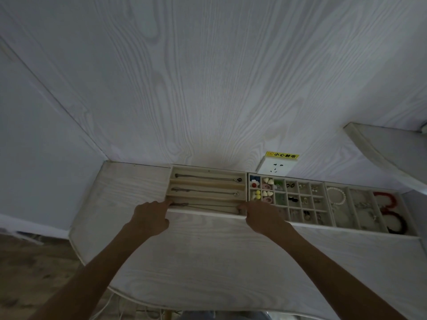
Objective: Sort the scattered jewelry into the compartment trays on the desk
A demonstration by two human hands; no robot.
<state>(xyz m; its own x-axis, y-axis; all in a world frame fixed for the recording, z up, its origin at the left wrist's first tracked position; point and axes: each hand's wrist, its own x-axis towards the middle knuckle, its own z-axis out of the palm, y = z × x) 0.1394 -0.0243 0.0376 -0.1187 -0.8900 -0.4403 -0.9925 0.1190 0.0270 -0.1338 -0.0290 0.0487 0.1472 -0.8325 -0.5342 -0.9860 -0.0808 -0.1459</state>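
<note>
Progress: looking nearly finished, no loose jewelry is showing on the pale wood-grain desk [208,250] | Trays: three beige compartment trays [286,221] are sitting in a row at frame centre and centre-right, all holding pieces | Hands: left hand [150,218] and right hand [262,215] are each laying a fingertip on opposite ends of the thin grey chain necklace [208,206] in the nearest slot of the left tray; whether they are pinching it, I cannot tell | Left: probably only settling this chain.

Ahead of me a pale wood-grain wall [208,88] rises straight from the far edge of the table. Low on it sits a white power socket [276,170], and a yellow warning sticker [282,155] with dark characters lies just above it. To my right, a pale shelf [388,155] juts out from the wall. Down at my left I see brown floor [30,273], with thin white cables [108,306] trailing near the table's edge.
</note>
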